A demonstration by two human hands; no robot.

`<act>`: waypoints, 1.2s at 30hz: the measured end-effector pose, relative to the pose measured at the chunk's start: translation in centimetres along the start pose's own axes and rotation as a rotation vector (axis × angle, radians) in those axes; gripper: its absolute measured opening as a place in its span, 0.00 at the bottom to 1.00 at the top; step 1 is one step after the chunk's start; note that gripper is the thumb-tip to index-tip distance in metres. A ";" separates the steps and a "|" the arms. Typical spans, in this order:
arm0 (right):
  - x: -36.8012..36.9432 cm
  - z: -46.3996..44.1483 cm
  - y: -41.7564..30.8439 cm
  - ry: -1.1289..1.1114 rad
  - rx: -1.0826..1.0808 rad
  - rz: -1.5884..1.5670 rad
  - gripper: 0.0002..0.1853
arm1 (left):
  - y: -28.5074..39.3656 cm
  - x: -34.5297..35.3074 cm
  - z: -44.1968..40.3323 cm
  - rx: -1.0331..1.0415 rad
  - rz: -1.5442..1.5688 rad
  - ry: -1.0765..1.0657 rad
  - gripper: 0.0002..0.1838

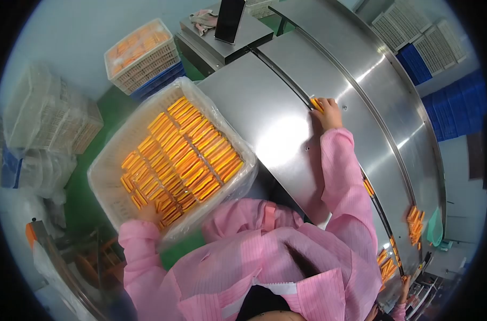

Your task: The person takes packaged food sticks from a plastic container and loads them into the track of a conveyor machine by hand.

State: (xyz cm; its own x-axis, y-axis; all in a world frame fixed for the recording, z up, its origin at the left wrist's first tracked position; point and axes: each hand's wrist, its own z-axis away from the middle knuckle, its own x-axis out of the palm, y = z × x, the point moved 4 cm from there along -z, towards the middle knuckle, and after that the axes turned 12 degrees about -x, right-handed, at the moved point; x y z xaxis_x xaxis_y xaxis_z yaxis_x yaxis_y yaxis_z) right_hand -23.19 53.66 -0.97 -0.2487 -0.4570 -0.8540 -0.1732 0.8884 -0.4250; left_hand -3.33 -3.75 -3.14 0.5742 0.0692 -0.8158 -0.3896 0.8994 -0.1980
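My right hand [329,114] is over the steel table, its fingers closed on a few orange-and-yellow sticks [316,104] at the narrow dark groove. Down in the near left corner of a lined white crate [108,170] is my left hand [149,212]. Its fingertips touch the packed orange-and-yellow sticks [187,155]; their grip is too blurred to make out. Several rows of these sticks lie side by side in the crate, with clear plastic film around its rim.
The steel table [243,96] curves along the right, where loose sticks [414,224] lie. Another person's hand [405,282] is at its near end. A dark tablet-like screen [230,20] stands at the back. Stacked crates [144,53] of sticks stand on the green floor.
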 end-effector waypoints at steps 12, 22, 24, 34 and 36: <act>2.2 6.0 -30.3 -0.539 -0.615 -0.909 0.27 | 12.9 -14.5 8.6 0.790 0.208 0.251 0.22; -3.4 5.6 -9.3 -0.016 0.288 -1.043 0.17 | -3.2 -6.4 -3.6 0.013 0.196 0.189 0.19; -4.2 5.4 -3.6 0.042 0.374 -0.880 0.16 | -7.0 -1.0 -4.6 -0.083 0.039 -0.020 0.20; -9.1 10.7 3.4 0.146 0.506 0.156 0.17 | -10.9 11.7 -10.7 -0.062 -0.308 -0.059 0.31; -11.7 16.0 6.5 0.217 0.616 0.037 0.14 | -7.9 8.4 -6.2 -0.038 -0.320 -0.028 0.32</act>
State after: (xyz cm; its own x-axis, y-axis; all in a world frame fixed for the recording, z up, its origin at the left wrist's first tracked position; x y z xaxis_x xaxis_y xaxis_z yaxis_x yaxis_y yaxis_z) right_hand -6.20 65.41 1.46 -0.4420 -0.3663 -0.8188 0.4006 0.7361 -0.5456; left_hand 0.15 -12.90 -11.81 0.6914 -0.2025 -0.6935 -0.2120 0.8608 -0.4627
